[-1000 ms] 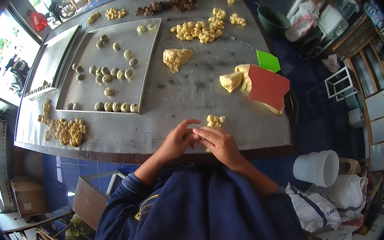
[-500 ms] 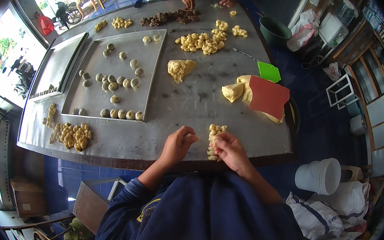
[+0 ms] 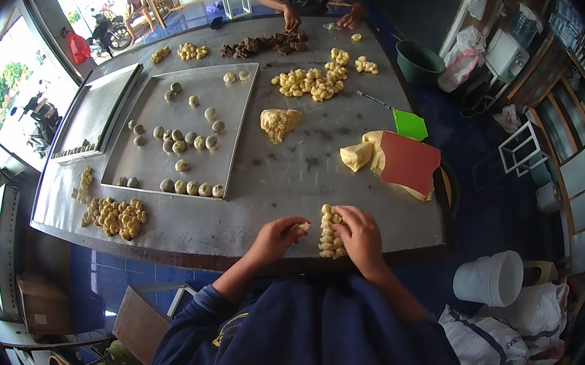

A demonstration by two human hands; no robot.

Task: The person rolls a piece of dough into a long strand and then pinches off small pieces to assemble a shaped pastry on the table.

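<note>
Head camera, over a metal table [image 3: 285,182]: our left hand [image 3: 275,242] is curled, a small dough piece [image 3: 303,226] gripped at its fingertips. Our right hand [image 3: 360,239], fingers bent, touches the row of dough pieces [image 3: 330,240] near the table's front edge — whether it pinches one, we cannot tell. Beyond lie a rough dough lump [image 3: 279,124] and a red sheet [image 3: 410,163] over a larger dough mass [image 3: 356,157]; across from us, a co-worker's hand [image 3: 291,20] reaches dark brown clumps [image 3: 249,47].
</note>
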